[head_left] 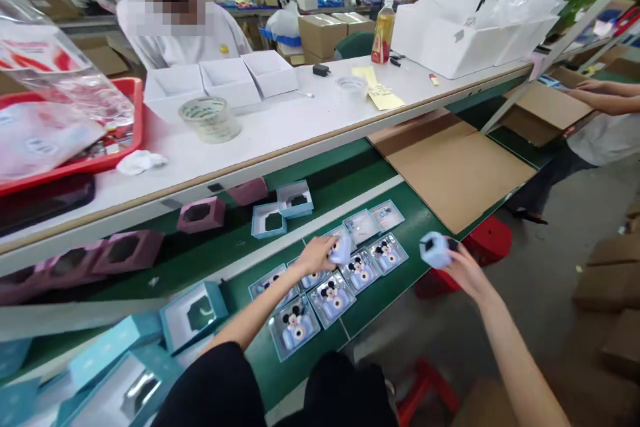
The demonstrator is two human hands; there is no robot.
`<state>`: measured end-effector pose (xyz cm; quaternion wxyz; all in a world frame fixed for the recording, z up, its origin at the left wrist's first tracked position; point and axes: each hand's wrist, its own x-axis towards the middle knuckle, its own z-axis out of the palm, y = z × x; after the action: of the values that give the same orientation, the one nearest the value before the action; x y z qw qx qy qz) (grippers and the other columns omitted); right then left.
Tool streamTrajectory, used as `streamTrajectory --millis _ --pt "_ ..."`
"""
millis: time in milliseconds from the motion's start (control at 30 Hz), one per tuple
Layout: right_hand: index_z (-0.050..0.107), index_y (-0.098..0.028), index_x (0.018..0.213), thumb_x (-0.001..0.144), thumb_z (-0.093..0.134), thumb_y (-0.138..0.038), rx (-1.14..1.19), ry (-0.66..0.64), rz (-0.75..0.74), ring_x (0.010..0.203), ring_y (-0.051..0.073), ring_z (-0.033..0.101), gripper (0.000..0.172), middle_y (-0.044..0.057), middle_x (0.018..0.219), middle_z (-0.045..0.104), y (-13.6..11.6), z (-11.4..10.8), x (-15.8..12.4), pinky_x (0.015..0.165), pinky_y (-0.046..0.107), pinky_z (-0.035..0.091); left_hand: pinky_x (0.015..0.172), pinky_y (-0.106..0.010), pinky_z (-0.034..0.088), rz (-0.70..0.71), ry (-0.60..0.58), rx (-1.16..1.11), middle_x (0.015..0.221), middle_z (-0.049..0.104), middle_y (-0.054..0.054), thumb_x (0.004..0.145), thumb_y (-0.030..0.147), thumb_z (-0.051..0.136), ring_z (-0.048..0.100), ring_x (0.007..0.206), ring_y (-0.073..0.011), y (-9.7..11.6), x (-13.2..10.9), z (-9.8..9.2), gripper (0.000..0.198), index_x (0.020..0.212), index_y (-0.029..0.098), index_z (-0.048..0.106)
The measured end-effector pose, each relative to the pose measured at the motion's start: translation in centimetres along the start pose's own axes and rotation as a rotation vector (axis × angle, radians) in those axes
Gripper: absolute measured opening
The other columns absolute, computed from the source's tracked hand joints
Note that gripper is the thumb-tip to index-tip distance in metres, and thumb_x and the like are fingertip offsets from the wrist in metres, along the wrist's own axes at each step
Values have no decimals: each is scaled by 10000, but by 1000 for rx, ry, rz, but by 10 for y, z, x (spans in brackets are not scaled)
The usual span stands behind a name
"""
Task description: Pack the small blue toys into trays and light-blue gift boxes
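Factory packing line, viewed remotely through the head camera; I log near to far. Nearest at lower left: teal gift boxes (193, 315), one standing open around a hexagonal opening. Next, a green conveyor belt (280, 373) carrying clear blister trays (333, 299) of blue Mickey Mouse toy cameras. My left hand (313, 257) is above the trays, fingers curled around a pale blue moulded piece (341, 249). My right hand (463, 271) is just right of the trays, fingertips pinching a second pale blue moulded piece (434, 250) above the belt edge. Beyond: pink card inserts (197, 215) and, at right, a flattened cardboard sheet (450, 170). Farther, on a white worktable (310, 110): a tape roll (210, 119), white boxes (223, 80), a red tray (133, 107) and a bottled drink (383, 30). A co-worker in a white shirt (185, 40) sits across it; another person's hands (590, 85) rest on a carton (545, 110) at far right.
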<state>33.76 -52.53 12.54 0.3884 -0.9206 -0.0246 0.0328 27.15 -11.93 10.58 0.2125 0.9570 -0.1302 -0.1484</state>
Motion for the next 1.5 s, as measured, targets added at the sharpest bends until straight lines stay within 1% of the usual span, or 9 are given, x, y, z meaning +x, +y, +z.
streamTrajectory --millis 133,367,633,833,967,1100,1300,1400,1500 --pt "459 -174 1425 912 574 -463 -145 -541 293 772 162 704 600 92 1082 721 -77 85 78 687 284 597 1055 -381 322 201 -174 259 1313 575 -143 736 134 715 494 1214 -295 -44 45 -16 657 1351 209 496" --pt "645 -70 1155 879 656 -399 -548 -482 307 1167 326 609 430 242 1194 662 -116 211 125 967 409 488 986 -352 361 322 -281 229 1263 603 -132 852 20 544 515 1189 -261 -47 77 27 459 1265 217 569" --pt "532 -62 1317 938 582 -384 -748 -528 288 1167 310 605 499 271 1306 569 -86 235 104 942 375 476 931 -318 429 278 -388 174 1273 586 -106 846 -50 502 634 1032 -209 -52 84 64 477 1259 177 577" --pt "441 -59 1406 977 457 -507 -716 -549 245 1211 324 567 621 282 1365 514 -93 224 93 947 394 468 872 -394 530 267 -471 221 1410 506 -205 804 -29 520 648 1087 -313 -47 87 71 602 1367 181 539" --pt "309 -181 1524 996 400 -489 -550 -468 188 1230 294 561 618 180 1419 522 -95 176 60 986 384 457 918 -403 529 221 -501 263 1512 410 -206 862 43 494 627 1150 -319 -42 89 69 584 1430 178 482" --pt "589 -222 1315 967 459 -435 -239 -63 167 1129 229 626 428 89 1326 618 -63 53 -27 988 327 472 950 -407 516 54 -339 191 1558 342 -197 955 207 426 625 1172 -296 -38 71 64 518 1473 209 415" --pt "674 -198 1144 919 498 -479 -384 1012 495 1007 237 664 401 115 1118 710 24 -183 -293 956 417 506 981 -411 513 -134 48 -117 1253 623 -173 890 526 346 607 1183 -309 -15 14 80 570 1222 125 579" --pt "634 -162 1205 874 484 -460 -366 1370 807 922 236 684 470 150 1118 704 83 -241 -427 864 406 543 902 -477 544 -154 -24 -151 1028 689 -138 788 603 394 661 1026 -348 35 7 108 546 1073 186 603" --pt "599 -98 1240 823 423 -401 -335 1351 1155 918 251 679 545 202 1137 685 165 -256 -519 879 428 525 964 -498 516 31 -88 -145 1069 689 -118 738 608 433 642 1091 -359 120 7 138 501 1037 238 591"
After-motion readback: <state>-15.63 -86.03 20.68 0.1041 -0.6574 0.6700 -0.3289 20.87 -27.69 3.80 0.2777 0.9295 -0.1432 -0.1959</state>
